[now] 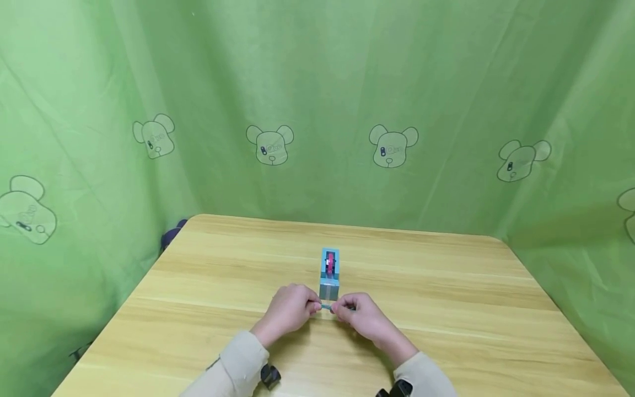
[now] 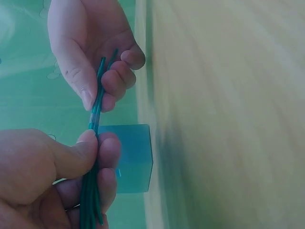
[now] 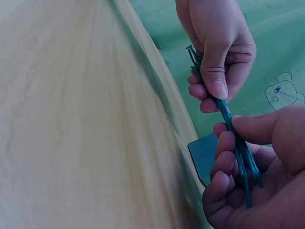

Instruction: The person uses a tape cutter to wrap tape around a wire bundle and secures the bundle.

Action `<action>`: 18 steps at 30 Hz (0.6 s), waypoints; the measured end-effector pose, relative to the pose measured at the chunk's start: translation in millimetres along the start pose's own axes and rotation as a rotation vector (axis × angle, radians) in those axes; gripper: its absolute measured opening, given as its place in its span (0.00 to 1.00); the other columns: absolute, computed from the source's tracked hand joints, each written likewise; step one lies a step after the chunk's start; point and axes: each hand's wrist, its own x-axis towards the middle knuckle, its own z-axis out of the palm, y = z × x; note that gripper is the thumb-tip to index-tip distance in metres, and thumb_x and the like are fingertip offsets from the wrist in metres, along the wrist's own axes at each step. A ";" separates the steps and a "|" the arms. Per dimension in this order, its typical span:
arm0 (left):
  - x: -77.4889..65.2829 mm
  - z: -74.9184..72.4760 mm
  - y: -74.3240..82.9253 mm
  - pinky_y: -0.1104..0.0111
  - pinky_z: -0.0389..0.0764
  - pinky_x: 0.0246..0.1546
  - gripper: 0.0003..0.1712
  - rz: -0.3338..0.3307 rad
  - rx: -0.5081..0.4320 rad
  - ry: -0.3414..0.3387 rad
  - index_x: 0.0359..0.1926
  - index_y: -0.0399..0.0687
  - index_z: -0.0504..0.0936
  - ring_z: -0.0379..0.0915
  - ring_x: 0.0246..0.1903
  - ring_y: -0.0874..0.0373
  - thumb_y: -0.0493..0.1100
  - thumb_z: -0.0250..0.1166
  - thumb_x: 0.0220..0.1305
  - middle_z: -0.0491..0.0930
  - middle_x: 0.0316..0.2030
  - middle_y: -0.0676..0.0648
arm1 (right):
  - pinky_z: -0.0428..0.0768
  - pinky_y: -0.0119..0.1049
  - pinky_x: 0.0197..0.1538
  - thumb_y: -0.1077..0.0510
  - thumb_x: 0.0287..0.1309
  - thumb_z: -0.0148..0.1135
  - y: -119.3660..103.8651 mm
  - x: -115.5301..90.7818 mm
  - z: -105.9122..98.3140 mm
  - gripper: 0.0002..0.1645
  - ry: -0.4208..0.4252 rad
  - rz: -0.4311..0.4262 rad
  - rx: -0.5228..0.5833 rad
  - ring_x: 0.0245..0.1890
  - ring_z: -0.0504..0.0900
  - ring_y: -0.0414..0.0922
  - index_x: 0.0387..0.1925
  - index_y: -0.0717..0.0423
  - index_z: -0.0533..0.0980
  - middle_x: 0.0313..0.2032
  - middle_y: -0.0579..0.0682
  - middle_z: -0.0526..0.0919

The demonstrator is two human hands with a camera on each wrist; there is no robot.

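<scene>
A bundle of thin green strands (image 2: pixel 98 107), like coated wires, is stretched between my two hands over the table. My left hand (image 1: pixel 290 310) pinches one part of it between thumb and fingers, and several strands run down past its palm in the left wrist view. On the other part, my right hand (image 1: pixel 364 318) has a thumb-and-finger pinch, with strand ends lying across its palm (image 3: pixel 267 157). A band of clear tape (image 2: pixel 95 117) wraps the bundle between the two thumbs. Right beyond the hands stands a blue tape dispenser (image 1: pixel 329 282) with a pink core inside.
The light wood table (image 1: pixel 446 286) spreads out around the hands. Green curtains (image 1: pixel 327 71) with bear-head drawings hang behind and at both sides. Something dark purple (image 1: pixel 172 234) shows past the table's left edge.
</scene>
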 end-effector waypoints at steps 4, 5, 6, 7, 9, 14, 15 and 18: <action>0.7 -0.5 0.9 0.72 0.72 0.26 0.04 -0.016 -0.003 -0.007 0.30 0.52 0.90 0.68 0.19 0.68 0.43 0.71 0.61 0.82 0.24 0.60 | 0.72 0.33 0.24 0.56 0.67 0.61 1.3 -0.2 0.1 0.12 0.017 0.001 -0.004 0.24 0.71 0.43 0.36 0.64 0.80 0.31 0.52 0.78; 1.0 -0.5 0.8 0.72 0.73 0.27 0.04 -0.020 -0.003 -0.010 0.30 0.52 0.90 0.68 0.19 0.68 0.43 0.71 0.61 0.82 0.24 0.60 | 0.72 0.33 0.24 0.56 0.67 0.62 1.4 -0.4 0.3 0.12 0.020 0.000 0.000 0.24 0.71 0.44 0.37 0.64 0.80 0.31 0.52 0.78; 1.2 -0.7 1.0 0.72 0.73 0.27 0.04 -0.022 -0.002 -0.014 0.30 0.52 0.90 0.68 0.20 0.69 0.43 0.71 0.61 0.82 0.25 0.60 | 0.72 0.33 0.23 0.57 0.66 0.62 1.5 -0.6 0.5 0.12 0.020 -0.003 0.003 0.24 0.71 0.44 0.37 0.64 0.80 0.30 0.52 0.78; 1.5 -0.6 1.1 0.72 0.73 0.27 0.03 -0.025 -0.003 -0.018 0.30 0.53 0.90 0.68 0.20 0.69 0.43 0.71 0.61 0.82 0.25 0.60 | 0.72 0.32 0.23 0.57 0.66 0.62 1.4 -1.0 0.8 0.12 0.024 -0.006 0.005 0.23 0.71 0.44 0.37 0.64 0.80 0.30 0.52 0.78; 1.8 -0.6 1.3 0.72 0.73 0.27 0.03 -0.030 -0.005 -0.027 0.31 0.53 0.90 0.68 0.20 0.69 0.43 0.71 0.61 0.82 0.25 0.60 | 0.71 0.32 0.23 0.59 0.66 0.62 -3.1 -3.8 1.7 0.11 0.027 -0.014 0.009 0.22 0.70 0.44 0.37 0.66 0.80 0.29 0.52 0.77; 2.4 -0.8 3.5 0.71 0.70 0.24 0.09 -0.032 0.009 -0.063 0.26 0.52 0.87 0.64 0.17 0.66 0.42 0.67 0.64 0.75 0.19 0.60 | 0.69 0.30 0.22 0.61 0.65 0.62 -4.3 -3.9 1.4 0.09 0.039 -0.026 -0.007 0.19 0.69 0.42 0.36 0.65 0.80 0.26 0.51 0.75; 2.4 -1.3 4.4 0.70 0.69 0.23 0.11 -0.032 0.011 -0.073 0.25 0.52 0.85 0.63 0.17 0.65 0.42 0.66 0.65 0.72 0.17 0.60 | 0.69 0.30 0.21 0.60 0.65 0.62 -0.5 -1.8 0.8 0.08 0.041 -0.027 -0.011 0.19 0.68 0.42 0.36 0.64 0.80 0.25 0.50 0.75; 2.6 -2.4 6.7 0.70 0.67 0.22 0.16 -0.040 0.003 -0.101 0.21 0.51 0.81 0.61 0.16 0.64 0.42 0.62 0.68 0.69 0.15 0.58 | 0.69 0.30 0.22 0.61 0.65 0.63 -0.7 -1.7 -0.2 0.07 0.047 -0.034 -0.027 0.18 0.68 0.41 0.35 0.64 0.80 0.25 0.50 0.75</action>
